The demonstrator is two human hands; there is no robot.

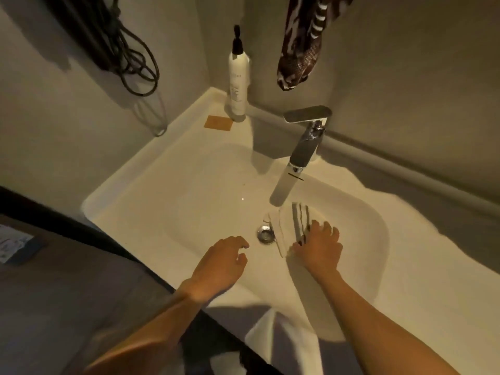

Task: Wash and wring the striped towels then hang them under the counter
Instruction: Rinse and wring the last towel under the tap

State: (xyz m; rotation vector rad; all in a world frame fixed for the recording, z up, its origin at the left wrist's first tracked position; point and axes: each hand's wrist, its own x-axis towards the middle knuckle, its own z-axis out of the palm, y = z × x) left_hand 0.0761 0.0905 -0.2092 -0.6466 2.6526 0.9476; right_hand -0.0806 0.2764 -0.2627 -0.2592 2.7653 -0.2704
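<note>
White towel [293,226], dark stripes

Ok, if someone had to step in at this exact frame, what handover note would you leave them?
Right hand: flat, pressing on the striped towel in the sink, beside the drain under the faucet.
Left hand: open, empty, hovering over the basin left of the drain.
Another white cloth hangs over the sink's near edge.
Done: towel is in the basin. Whether water is running is hard to tell.
Left: wash, wring, then hang under the counter.
</note>
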